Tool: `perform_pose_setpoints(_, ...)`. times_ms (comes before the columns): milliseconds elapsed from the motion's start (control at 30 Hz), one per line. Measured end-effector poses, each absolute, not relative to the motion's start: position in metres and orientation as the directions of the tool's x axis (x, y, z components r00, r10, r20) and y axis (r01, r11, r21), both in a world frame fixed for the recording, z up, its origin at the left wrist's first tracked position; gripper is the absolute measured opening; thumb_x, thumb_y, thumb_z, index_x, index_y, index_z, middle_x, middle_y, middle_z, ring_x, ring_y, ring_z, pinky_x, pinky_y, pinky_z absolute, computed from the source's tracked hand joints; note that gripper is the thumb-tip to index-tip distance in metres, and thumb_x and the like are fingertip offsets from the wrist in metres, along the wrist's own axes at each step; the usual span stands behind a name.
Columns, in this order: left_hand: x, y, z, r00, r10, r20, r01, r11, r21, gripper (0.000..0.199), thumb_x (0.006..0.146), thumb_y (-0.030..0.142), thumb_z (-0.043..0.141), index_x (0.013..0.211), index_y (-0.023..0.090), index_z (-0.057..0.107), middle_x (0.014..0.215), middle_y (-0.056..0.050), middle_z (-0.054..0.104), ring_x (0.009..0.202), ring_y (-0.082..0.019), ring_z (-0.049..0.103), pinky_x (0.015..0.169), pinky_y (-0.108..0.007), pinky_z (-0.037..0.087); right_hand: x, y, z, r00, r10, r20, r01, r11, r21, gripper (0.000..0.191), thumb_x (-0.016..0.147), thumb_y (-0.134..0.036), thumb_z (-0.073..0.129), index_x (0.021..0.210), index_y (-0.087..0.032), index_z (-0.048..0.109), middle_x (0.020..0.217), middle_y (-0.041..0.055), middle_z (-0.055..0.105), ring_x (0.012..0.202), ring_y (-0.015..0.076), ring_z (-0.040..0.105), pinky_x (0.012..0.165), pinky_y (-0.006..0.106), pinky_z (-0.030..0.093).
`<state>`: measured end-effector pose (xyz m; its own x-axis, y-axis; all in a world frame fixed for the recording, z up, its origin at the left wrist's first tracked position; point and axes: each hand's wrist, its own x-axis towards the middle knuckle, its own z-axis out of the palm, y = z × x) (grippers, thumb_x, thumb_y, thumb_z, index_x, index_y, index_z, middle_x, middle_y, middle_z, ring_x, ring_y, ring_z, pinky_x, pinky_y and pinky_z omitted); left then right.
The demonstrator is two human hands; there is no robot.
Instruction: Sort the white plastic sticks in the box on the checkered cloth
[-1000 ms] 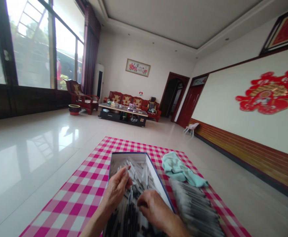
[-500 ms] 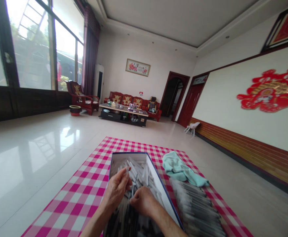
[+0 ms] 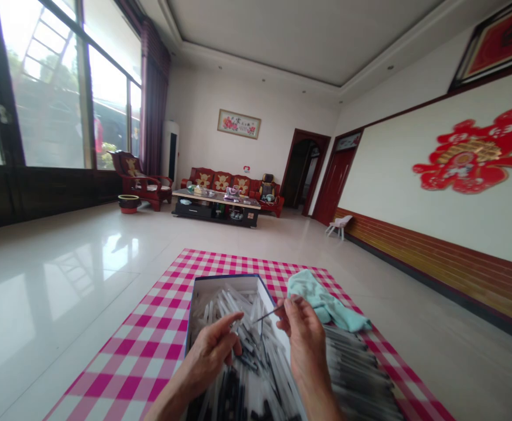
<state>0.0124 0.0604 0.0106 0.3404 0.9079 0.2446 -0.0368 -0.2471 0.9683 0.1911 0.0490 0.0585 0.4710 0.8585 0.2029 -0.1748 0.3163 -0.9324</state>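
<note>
A thin dark pen refill [image 3: 270, 313] is pinched between the thumb and fingers of my right hand [image 3: 303, 327], over the right edge of the box. It slants down to the left. My left hand [image 3: 214, 349] hovers over the left side of the box, index finger stretched out and other fingers partly curled, with nothing visible in it. Below both hands the blue-edged white box [image 3: 285, 323] holds many loose clear pen barrels [image 3: 233, 301] and black pen parts [image 3: 249, 354]. Beside my right forearm, a row of dark pens or refills [image 3: 361, 374] lies blurred, partly hidden.
A pink-and-white checked cloth [image 3: 145, 339] lies under the box. A mint-green towel [image 3: 321, 298] is crumpled at its right. Farther off are a low table [image 3: 216, 202], a red sofa [image 3: 256, 187], an armchair [image 3: 139, 181] and a small white stool [image 3: 339, 225].
My right hand has risen from inside the box and moved right with a pen refill in its pinch. My left hand has lowered a little, its index finger extended. The view has shifted slightly.
</note>
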Motion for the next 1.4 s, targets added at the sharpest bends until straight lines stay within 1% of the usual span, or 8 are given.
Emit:
perform_pose_setpoints(567,0.011,0.054,0.015,0.461,0.861,0.215,0.082,-0.283,0.956,0.043,0.086,0.033,0.048,0.124,0.013,0.056,0.065,0.000,0.062,0.049,-0.008,0.045,0.049,-0.021,0.036,0.183,0.052,0.044,0.377,0.888,0.265,-0.082,0.316,-0.945,0.027,0.074,-0.042,0.066,0.084,-0.018,0.057,0.071,-0.0008,0.062,0.065,0.0144,0.061,0.052,0.021,0.048)
perform_pose_setpoints(700,0.011,0.053,0.015,0.475,0.852,0.221,0.079,-0.291,0.953,0.043,0.086,0.033,0.049,0.123,0.014,0.056,0.064,0.000,0.062,0.047,-0.008,0.045,0.046,-0.020,0.035,0.173,0.048,0.046,0.373,0.887,0.273,-0.025,0.304,-0.952,0.040,0.071,-0.041,0.067,0.102,-0.019,0.056,0.074,-0.0010,0.063,0.063,0.0156,0.061,0.052,0.023,0.049)
perform_pose_setpoints(800,0.011,0.055,0.013,0.462,0.857,0.230,0.062,-0.290,0.955,0.043,0.086,0.034,0.049,0.123,0.013,0.056,0.063,0.000,0.062,0.045,-0.007,0.044,0.046,-0.020,0.035,0.167,0.043,0.047,0.368,0.860,0.355,0.102,0.341,-0.934,0.049,0.074,-0.040,0.065,0.115,-0.018,0.049,0.076,0.0015,0.066,0.063,0.0175,0.063,0.056,0.026,0.051)
perform_pose_setpoints(900,0.011,0.056,0.012,0.446,0.859,0.252,0.026,-0.294,0.955,0.044,0.087,0.034,0.049,0.124,0.013,0.055,0.064,0.000,0.062,0.046,-0.007,0.044,0.047,-0.020,0.036,0.166,0.040,0.050,0.280,0.856,0.435,0.271,0.364,-0.891,0.032,0.081,-0.040,0.056,0.103,-0.017,0.057,0.076,0.0046,0.068,0.069,0.0189,0.065,0.064,0.027,0.051)
perform_pose_setpoints(1033,0.011,0.056,0.016,0.393,0.873,0.289,-0.035,-0.300,0.953,0.046,0.087,0.038,0.050,0.124,0.010,0.053,0.064,0.001,0.059,0.047,-0.007,0.042,0.047,-0.020,0.036,0.175,0.037,0.058,0.194,0.877,0.440,0.438,0.324,-0.839,0.030,0.087,-0.037,0.045,0.099,-0.017,0.064,0.087,0.0076,0.071,0.078,0.0196,0.065,0.067,0.026,0.049)
perform_pose_setpoints(1133,0.010,0.056,0.019,0.364,0.883,0.297,-0.065,-0.294,0.953,0.047,0.087,0.041,0.050,0.122,0.010,0.053,0.064,0.001,0.059,0.047,-0.007,0.042,0.046,-0.020,0.035,0.184,0.032,0.059,-0.009,0.940,0.340,0.598,0.278,-0.752,0.019,0.079,-0.025,0.051,0.083,-0.018,0.069,0.079,0.0048,0.072,0.073,0.0186,0.065,0.064,0.023,0.046)
perform_pose_setpoints(1233,0.010,0.055,0.020,0.352,0.886,0.301,-0.077,-0.293,0.953,0.045,0.087,0.041,0.050,0.119,0.010,0.054,0.064,0.000,0.059,0.047,-0.007,0.042,0.046,-0.019,0.035,0.188,0.023,0.050,-0.232,0.970,0.071,0.750,0.225,-0.622,0.017,0.066,-0.014,0.056,0.067,-0.020,0.071,0.065,0.0022,0.072,0.064,0.0177,0.066,0.055,0.021,0.043)
perform_pose_setpoints(1400,0.010,0.054,0.020,0.343,0.896,0.282,-0.088,-0.268,0.959,0.042,0.087,0.040,0.051,0.116,0.011,0.054,0.064,0.001,0.060,0.047,-0.007,0.042,0.046,-0.019,0.034,0.180,0.012,0.038,-0.177,0.979,-0.104,0.931,0.132,-0.339,0.020,0.053,-0.010,0.058,0.061,-0.021,0.073,0.059,0.0056,0.071,0.055,0.0210,0.065,0.043,0.023,0.035)
